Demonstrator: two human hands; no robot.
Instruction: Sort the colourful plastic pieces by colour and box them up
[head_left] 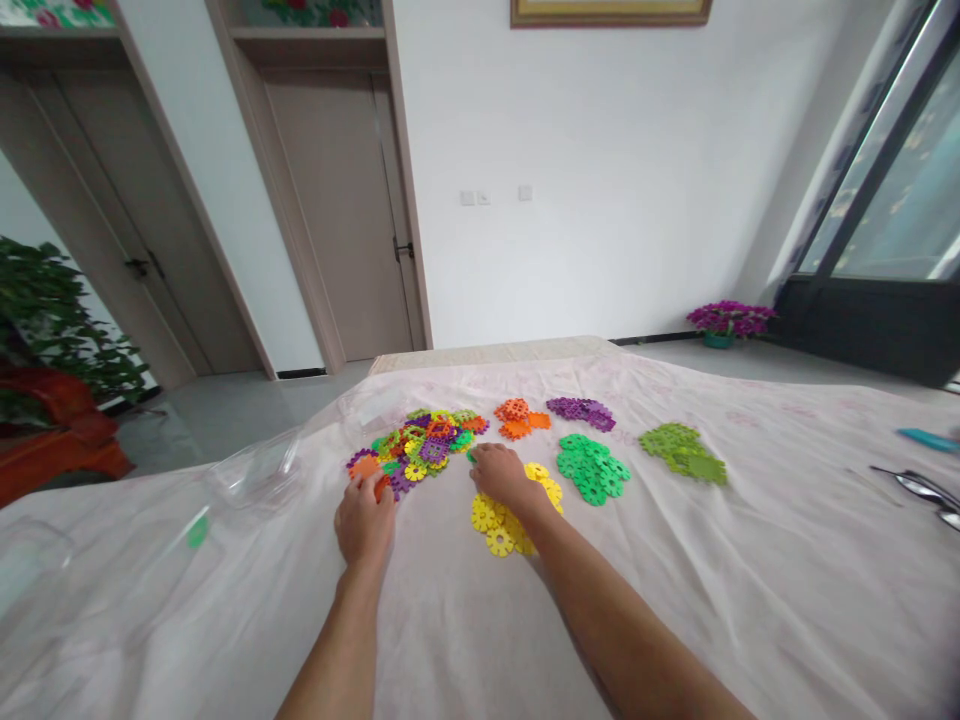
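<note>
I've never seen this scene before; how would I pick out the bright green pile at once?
On the wide pale cloth, find the person's right hand, whose wrist crosses the yellow pile. Just right of it lies the green pile, nearer the person than the purple pile. Its vivid, cooler green sets it apart from the yellowish-green pile farther right.

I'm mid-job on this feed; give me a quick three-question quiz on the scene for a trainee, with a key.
1. Which of the person's hands is at the near edge of the mixed-colour pile?
2. True or false: the purple pile lies closer to the person than the yellow pile.
3. Fill in the colour: the single-colour pile farthest to the right is ____.

Key: 1. The left hand. 2. False. 3. Light green.
</note>
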